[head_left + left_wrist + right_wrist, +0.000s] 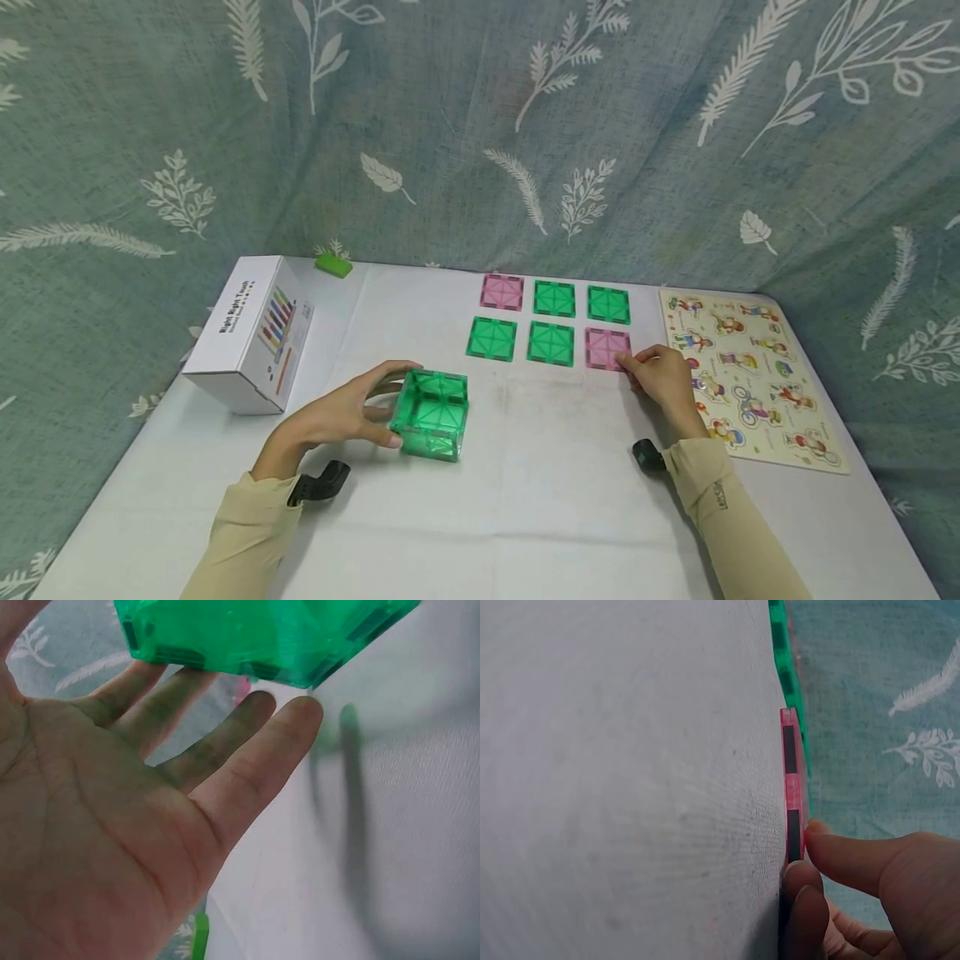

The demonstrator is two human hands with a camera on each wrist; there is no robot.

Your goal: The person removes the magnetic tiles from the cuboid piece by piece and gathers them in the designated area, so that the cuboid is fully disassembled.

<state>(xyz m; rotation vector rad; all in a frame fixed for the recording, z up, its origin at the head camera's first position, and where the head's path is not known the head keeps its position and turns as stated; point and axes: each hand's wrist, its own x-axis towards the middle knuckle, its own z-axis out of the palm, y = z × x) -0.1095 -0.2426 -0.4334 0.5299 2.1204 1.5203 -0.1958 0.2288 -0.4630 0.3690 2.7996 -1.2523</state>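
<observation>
A green, see-through box of magnetic tiles [430, 443], its top uncovered, stands toward the left middle of the table. My left hand [347, 414] holds it from the left, thumb at the near corner and a finger at the far one; in the left wrist view the lower fingers reach out below the green tiles [225, 645]. On the right, my right hand [663, 379] pinches the near right corner of a pink square magnetic tile [606, 347]. The right wrist view shows this pink tile [791, 791] edge-on, thumb on one face and fingers against its edge.
Beside the pinched tile lie green tiles [551, 343], with another pink tile [502, 292] in the back row. A wooden picture puzzle board [750, 375] lies right, near my forearm. A white box [251, 333] and a green block [333, 265] are at left.
</observation>
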